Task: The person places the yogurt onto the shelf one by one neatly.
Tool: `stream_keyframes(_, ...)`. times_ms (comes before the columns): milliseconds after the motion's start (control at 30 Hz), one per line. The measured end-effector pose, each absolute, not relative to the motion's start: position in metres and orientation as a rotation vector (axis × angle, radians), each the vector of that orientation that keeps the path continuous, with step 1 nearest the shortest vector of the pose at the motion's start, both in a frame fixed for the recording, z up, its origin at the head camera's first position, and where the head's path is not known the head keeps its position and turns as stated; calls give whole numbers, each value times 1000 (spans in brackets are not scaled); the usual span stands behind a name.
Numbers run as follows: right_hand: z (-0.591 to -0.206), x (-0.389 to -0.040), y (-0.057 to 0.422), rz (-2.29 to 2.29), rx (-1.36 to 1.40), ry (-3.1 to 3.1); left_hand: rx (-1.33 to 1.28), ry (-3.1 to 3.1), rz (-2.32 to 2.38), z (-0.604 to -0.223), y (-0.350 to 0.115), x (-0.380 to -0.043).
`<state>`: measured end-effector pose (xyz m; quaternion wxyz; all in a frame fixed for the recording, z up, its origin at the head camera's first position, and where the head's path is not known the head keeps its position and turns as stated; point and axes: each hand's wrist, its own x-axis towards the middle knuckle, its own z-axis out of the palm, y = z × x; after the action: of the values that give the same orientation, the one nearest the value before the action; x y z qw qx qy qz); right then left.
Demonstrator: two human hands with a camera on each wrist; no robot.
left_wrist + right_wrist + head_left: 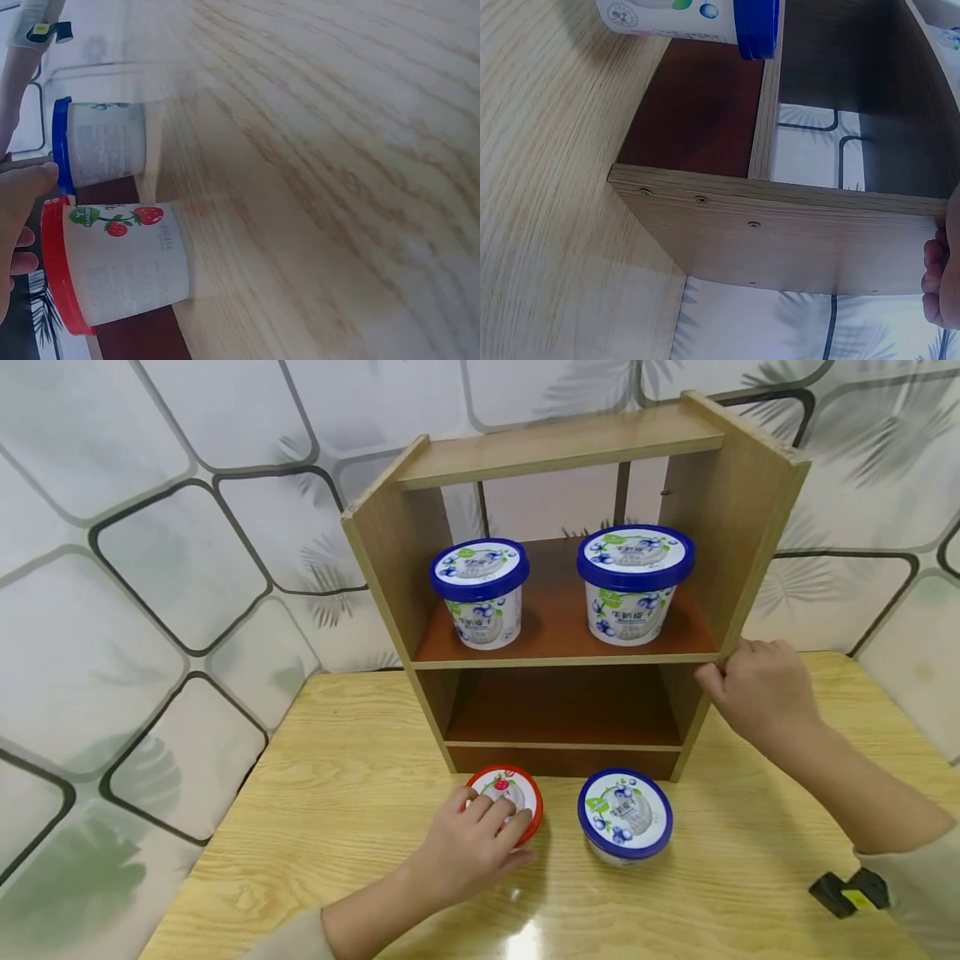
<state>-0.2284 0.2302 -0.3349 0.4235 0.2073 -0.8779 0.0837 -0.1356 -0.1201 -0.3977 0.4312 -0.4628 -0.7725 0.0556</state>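
A small wooden shelf unit [573,447] stands on the table. My left hand [461,860] is over a red-lidded tub [504,783] in front of the shelf, its bent fingers resting across the lid and its thumb off to the right. In the left wrist view, strawberries decorate the white side of this tub. To its right stands a blue-lidded tub [626,817] with blueberries printed on it. My right hand [768,689] holds the front edge of the shelf's right side panel, thumb at the edge and curled fingers against the outer face.
Two more blue-lidded tubs, left [480,593] and right [633,585], sit on the middle board. Below them is a lower compartment [566,706] with a dark red-brown floor. A patterned wall covering [187,568] rises behind the wooden table [322,827].
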Motion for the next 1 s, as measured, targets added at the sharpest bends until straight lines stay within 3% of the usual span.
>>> stream_keyframes(1000, -333, -224, 226, 253, 494, -2216, -1141, -1886, 130, -400, -128, -141)
